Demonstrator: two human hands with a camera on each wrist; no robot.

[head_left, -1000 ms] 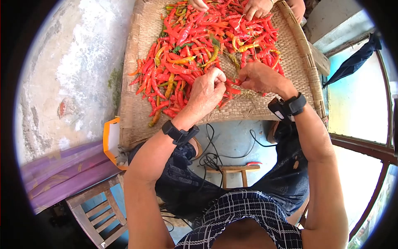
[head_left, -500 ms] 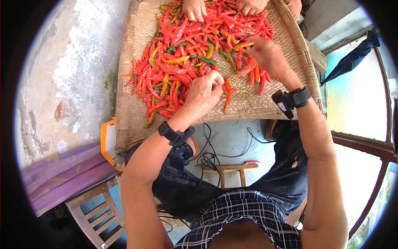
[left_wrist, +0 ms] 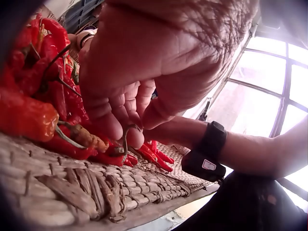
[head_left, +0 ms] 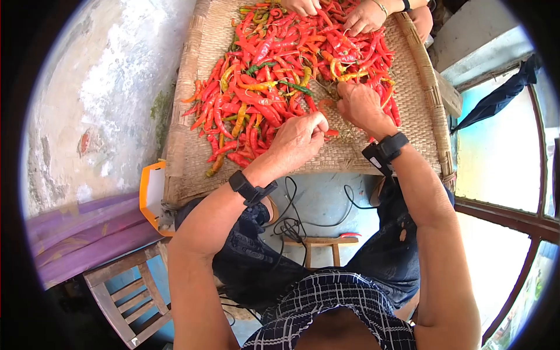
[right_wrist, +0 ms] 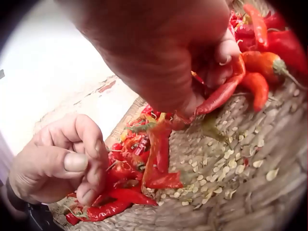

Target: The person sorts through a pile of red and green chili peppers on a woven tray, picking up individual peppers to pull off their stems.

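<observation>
A heap of red chili peppers (head_left: 256, 99), with some orange, yellow and green ones, covers much of a woven tray (head_left: 415, 87). Over the tray's near side, my left hand (head_left: 296, 140) is curled, thumb against fingers; the left wrist view shows a thin curved stem (left_wrist: 126, 144) pinched at its fingertips. To its right, my right hand (head_left: 364, 109) grips a wrinkled red chili pepper (right_wrist: 222, 97) that sticks out past the fingers in the right wrist view. Pale seeds (right_wrist: 240, 168) lie scattered on the weave below.
Another person's hands (head_left: 366, 17) work in the heap at the tray's far side. Below the near edge are a small wooden stool (head_left: 319, 240) and black cables (head_left: 296, 224). A wall stands at the left, a wooden chair (head_left: 131, 297) at lower left, a window (head_left: 499, 146) at right.
My right hand, blurred half a second ago over the heap at upper right, has come back nearer my left and now grips a chili pepper. The orange-red pepper seen below my left fingers no longer shows there.
</observation>
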